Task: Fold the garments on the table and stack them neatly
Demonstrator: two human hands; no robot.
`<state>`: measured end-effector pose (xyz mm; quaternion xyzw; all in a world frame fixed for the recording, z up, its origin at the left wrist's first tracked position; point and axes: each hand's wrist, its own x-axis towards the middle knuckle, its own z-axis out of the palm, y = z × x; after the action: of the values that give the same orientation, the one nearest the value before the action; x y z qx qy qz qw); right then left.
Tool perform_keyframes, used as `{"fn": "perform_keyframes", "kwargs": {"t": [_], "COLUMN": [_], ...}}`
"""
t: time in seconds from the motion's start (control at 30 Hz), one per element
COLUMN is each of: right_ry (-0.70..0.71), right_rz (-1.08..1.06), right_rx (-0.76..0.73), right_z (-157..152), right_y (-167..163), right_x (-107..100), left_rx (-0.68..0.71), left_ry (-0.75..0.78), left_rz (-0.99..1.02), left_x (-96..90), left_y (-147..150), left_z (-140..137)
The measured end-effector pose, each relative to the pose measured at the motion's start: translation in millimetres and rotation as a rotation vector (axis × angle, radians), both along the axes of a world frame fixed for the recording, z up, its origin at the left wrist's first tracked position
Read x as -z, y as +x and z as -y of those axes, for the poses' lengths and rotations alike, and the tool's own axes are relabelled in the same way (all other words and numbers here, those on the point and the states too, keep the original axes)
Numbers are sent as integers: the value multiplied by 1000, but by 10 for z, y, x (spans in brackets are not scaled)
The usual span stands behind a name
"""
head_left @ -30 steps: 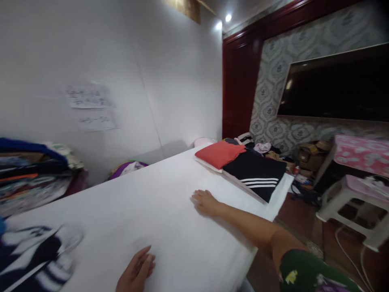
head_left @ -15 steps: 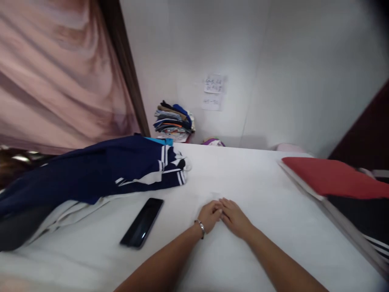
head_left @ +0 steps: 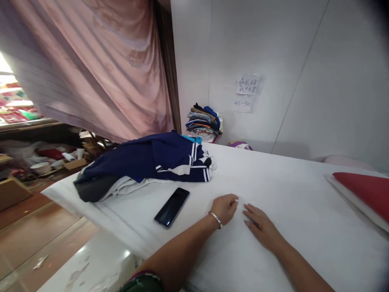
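Observation:
My left hand [head_left: 225,207], with a silver bracelet [head_left: 216,219] at its wrist, rests on the white tabletop [head_left: 267,178]. Its fingers are loosely curled, and I see nothing in them. Just to the right, my right hand [head_left: 261,227] is open, fingers spread and tips at the table surface. A narrow gap separates the two hands. Left of them lies a dark smartphone [head_left: 172,207], screen up. Behind the phone is a heap of navy garments [head_left: 142,158] with white stripes and a grey-black end.
A red folded cloth [head_left: 364,190] lies at the right edge. By the wall stands a stack of folded clothes [head_left: 204,121] below handwritten paper notes [head_left: 248,84]. A pink curtain [head_left: 121,69] hangs at left, above a cluttered floor with a cardboard box [head_left: 13,192].
My hands, touching each other half a second ago, are now apart, and the right one has spread its fingers. The view has swung left, showing the floor. The phone and garments lie as before.

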<state>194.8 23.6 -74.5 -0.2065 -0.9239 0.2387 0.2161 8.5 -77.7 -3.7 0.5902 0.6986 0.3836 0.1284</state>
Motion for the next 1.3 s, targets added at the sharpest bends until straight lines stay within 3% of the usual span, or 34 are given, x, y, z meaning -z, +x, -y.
{"fn": "perform_keyframes", "kwargs": {"t": [0.13, 0.27, 0.4, 0.67, 0.8, 0.93, 1.1, 1.3], "right_ry": [-2, -9, -15, -28, -14, -28, -42, -62], "right_rz": [-4, -6, -11, -33, -57, -78, -80, -53], "right_rx": [-7, -9, -7, -13, -23, -16, -16, -15], "right_z": [-3, -4, -3, -18, -19, -17, -5, -6], "right_y": [8, 6, 0, -2, 2, 1, 2, 3], "right_x": [10, 15, 27, 37, 20, 33, 35, -10], "left_rx": [-176, -322, -553, -685, -704, -697, -760, -871], "left_ry": [122, 168, 69, -214, -190, -131, -76, 78], "left_rz": [-101, -403, -696, -883, -852, -707, -353, -124], "left_x": [-209, -445, -595, -482, -474, -597, -910, -1423], "left_y": [-388, -866, -1308, -1941, -2066, -2109, -2186, -2209], "left_z": [23, 130, 284, 373, 353, 341, 291, 140]}}
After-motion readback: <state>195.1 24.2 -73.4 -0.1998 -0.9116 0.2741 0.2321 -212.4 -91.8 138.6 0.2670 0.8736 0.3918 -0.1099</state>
